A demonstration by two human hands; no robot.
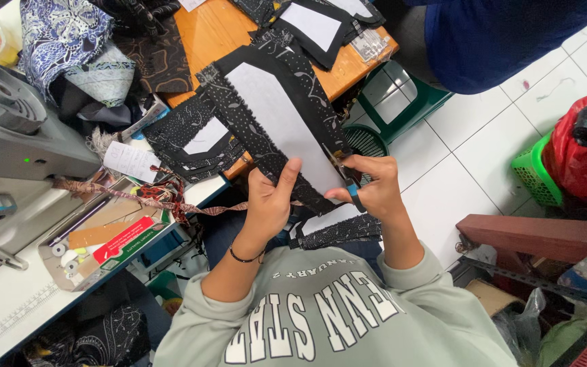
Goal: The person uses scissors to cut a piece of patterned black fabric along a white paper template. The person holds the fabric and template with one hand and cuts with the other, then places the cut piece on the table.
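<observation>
Black patterned cloth with a white facing, held between both your hands.

Your left hand (268, 200) is closed on the lower edge of the panel (276, 115), thumb on top, which keeps the cloth taut and tilted up toward you. Your right hand (368, 187) is closed around small snips (348, 182) with a blue loop, the blades at the panel's right edge just beside your fingers, so the held edge meets the tool. More cut pieces (198, 139) lie beyond your left hand on the wooden table (215, 30). Another piece (338, 231) rests in your lap, under your right wrist. A sewing machine (8, 129) stands well off to the left.
</observation>
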